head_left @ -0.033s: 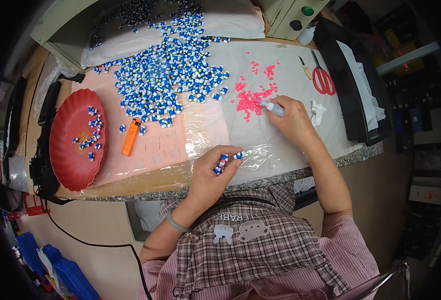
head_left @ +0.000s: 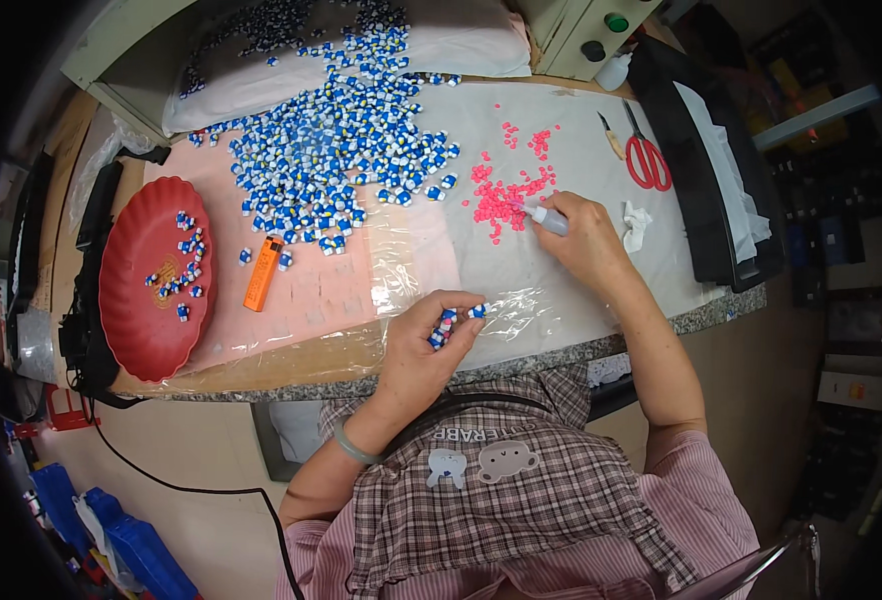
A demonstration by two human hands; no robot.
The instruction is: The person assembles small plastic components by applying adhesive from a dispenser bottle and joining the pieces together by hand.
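Note:
My left hand [head_left: 423, 338] is closed over the near edge of the table, cupping several small blue-and-white figurines [head_left: 441, 338]. One more figurine [head_left: 476, 311] is pinched between its thumb and forefinger. Farther right, my right hand [head_left: 583, 232] grips a small translucent squeeze bottle [head_left: 549, 218]. The bottle's tip points left and meets a scatter of small pink pieces [head_left: 501, 200] on the white sheet; whether a piece clings to the tip is too small to tell. A large heap of blue-and-white figurines [head_left: 311, 160] spreads over the far left of the table.
A red scalloped dish [head_left: 126, 300] with several figurines stands at the left. Beside it lies an orange lighter or cutter-like stick [head_left: 259, 280]. Red-handled scissors [head_left: 647, 165], a small knife [head_left: 611, 138] and crumpled tissue [head_left: 636, 225] lie right, before a black tray [head_left: 706, 200].

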